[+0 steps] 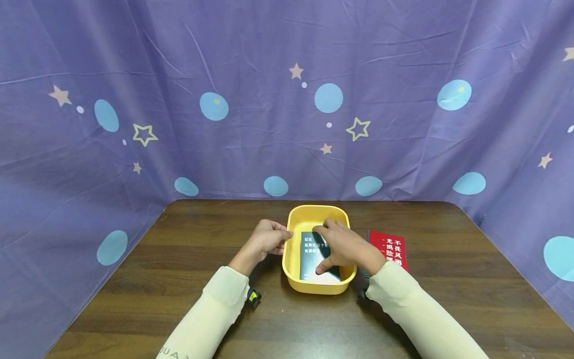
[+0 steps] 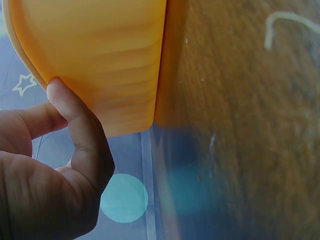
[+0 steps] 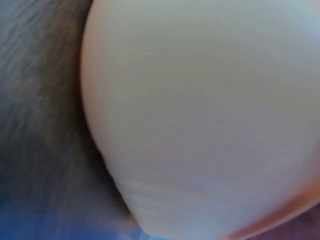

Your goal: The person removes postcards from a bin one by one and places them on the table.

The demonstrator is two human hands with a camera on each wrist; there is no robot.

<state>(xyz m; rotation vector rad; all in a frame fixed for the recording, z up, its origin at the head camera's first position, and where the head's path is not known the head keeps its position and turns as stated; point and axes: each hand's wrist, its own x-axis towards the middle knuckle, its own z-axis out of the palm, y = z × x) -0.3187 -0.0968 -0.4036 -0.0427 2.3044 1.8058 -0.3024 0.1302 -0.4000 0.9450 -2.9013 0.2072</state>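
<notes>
A yellow plastic basin (image 1: 293,281) stands on the table in the head view, with a dark green booklet (image 1: 310,267) with white characters lying flat inside. My left hand (image 1: 269,238) pinches the basin's left rim. In the left wrist view a fingertip of the left hand (image 2: 75,165) lies against the orange-looking outer wall of the basin (image 2: 105,60), just under the rim. My right hand (image 1: 343,244) reaches over the right rim with fingers and thumb spread over the booklet, hiding its right part. A blurred pale surface fills most of the right wrist view.
A red booklet (image 1: 396,242) with white characters lies on the table right of the basin, partly behind the right forearm. A dark green edge shows along its left side. The wooden table (image 1: 202,234) ends at a purple curtain (image 1: 251,149) with stars and dots.
</notes>
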